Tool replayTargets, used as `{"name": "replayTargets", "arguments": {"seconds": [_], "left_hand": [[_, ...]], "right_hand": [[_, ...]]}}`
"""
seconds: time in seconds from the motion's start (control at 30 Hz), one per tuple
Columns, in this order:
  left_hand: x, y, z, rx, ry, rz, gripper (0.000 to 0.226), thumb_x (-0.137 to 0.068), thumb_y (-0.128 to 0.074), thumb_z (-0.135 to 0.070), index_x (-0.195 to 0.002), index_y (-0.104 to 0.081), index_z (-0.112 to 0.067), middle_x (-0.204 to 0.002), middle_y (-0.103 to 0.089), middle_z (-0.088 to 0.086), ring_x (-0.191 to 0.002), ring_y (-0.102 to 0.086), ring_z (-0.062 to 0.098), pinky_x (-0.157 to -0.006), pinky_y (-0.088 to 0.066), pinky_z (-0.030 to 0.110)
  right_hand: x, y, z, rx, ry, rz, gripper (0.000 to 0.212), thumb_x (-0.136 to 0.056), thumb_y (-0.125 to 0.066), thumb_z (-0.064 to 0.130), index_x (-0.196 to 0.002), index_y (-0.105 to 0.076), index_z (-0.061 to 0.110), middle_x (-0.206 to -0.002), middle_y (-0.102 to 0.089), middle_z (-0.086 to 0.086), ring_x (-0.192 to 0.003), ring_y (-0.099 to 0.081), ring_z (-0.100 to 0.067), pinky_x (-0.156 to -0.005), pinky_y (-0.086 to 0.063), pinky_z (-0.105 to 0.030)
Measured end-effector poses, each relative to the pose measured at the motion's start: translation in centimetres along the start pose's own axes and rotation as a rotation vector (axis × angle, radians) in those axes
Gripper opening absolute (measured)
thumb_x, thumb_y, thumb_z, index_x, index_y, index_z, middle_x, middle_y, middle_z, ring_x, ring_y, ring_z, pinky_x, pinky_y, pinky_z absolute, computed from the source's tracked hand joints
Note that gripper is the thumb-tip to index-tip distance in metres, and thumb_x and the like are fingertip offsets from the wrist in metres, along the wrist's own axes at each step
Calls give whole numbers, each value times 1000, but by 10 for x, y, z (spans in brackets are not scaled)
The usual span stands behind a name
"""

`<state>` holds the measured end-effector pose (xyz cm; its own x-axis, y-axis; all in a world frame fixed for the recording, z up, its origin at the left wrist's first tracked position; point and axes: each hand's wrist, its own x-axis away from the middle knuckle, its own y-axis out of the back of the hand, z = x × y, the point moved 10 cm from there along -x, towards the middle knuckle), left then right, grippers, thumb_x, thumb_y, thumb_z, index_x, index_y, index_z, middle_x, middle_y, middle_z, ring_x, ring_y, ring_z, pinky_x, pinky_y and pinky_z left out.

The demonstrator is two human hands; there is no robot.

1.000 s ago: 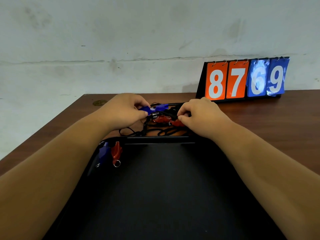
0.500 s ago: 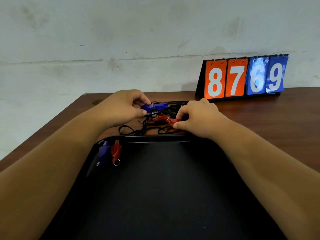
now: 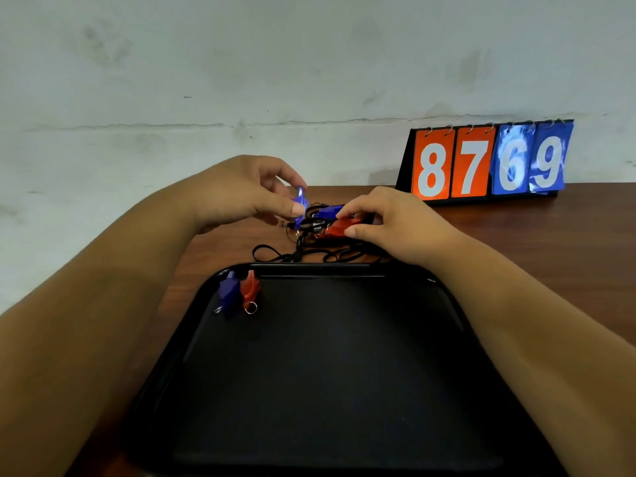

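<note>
My left hand (image 3: 237,191) pinches small blue plastic whistle (image 3: 300,201), now raised above tangled black cords (image 3: 309,254); second ago it was low on pile. My right hand (image 3: 395,222) grips red plastic whistle (image 3: 339,228), holding pile on tabletop. I think whistle comes free soon, then goes to flat black tray (image 3: 309,373).

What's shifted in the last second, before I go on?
The left hand has raised its blue whistle a little above the black cords. The right hand still pinches the red whistle on the pile. In the black tray, the second blue whistle and second red whistle stayed put, as did the scoreboard.
</note>
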<state>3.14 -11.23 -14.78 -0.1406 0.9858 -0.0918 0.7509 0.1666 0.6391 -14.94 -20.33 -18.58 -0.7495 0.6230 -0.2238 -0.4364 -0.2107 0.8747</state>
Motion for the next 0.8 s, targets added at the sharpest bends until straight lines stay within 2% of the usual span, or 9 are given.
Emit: {"name": "replayTargets", "arguments": {"seconds": [0.1,0.17,0.23,0.4,0.5,0.67,0.8], "left_hand": [[16,-2,9,-84,20,65,34,-86,-90,-27,-117,-77,-30,-101,-78,8,-85,-73,14,-86,-57,34],[30,-3,17,-86,36,80,36,-85,-90,-30,-118,-76,-31,-101,-80,7,-93,-76,20,-93,-53,36],[42,-5,25,-72,45,88,38,-83,-91,-31,-118,-76,-30,-99,-81,3,-98,-78,18,-96,-52,32],[56,-11,41,-60,64,88,39,-82,-93,-28,-116,-76,-29,-98,-82,-2,-88,-76,6,-88,-54,26],[58,-18,48,-38,57,98,40,-78,-96,-25,-114,-78,-27,-97,-81,0,-87,-75,9,-89,-54,27],[58,-23,57,-62,28,117,39,-77,-97,-26,-111,-79,-29,-97,-82,-1,-90,-76,10,-87,-54,25],[55,-24,63,-61,23,129,40,-77,-97,-26,-112,-79,-29,-99,-82,0,-95,-78,16,-88,-56,25]], "right_hand": [[4,3,12,-12,14,72,35,-102,-72,40,-136,-67,48,-111,-61,14,-98,-58,-7,-79,-42,-18],[8,2,25,-67,16,153,32,-102,-72,40,-133,-68,49,-104,-66,12,-97,-63,-9,-80,-45,-22],[12,-3,43,-62,51,244,29,-102,-72,40,-130,-69,50,-102,-67,13,-97,-64,-9,-82,-47,-25],[17,-32,81,90,138,426,31,-103,-72,37,-132,-69,46,-101,-70,12,-93,-66,-9,-83,-49,-27],[17,-58,86,113,147,501,32,-104,-71,34,-135,-68,42,-103,-71,10,-94,-67,-10,-88,-52,-31],[16,-74,77,107,123,501,34,-105,-70,32,-137,-67,40,-98,-67,9,-90,-63,-8,-80,-45,-24],[16,-77,67,70,118,491,36,-107,-66,31,-140,-63,46,-103,-68,10,-94,-65,-8,-89,-50,-27]]}}
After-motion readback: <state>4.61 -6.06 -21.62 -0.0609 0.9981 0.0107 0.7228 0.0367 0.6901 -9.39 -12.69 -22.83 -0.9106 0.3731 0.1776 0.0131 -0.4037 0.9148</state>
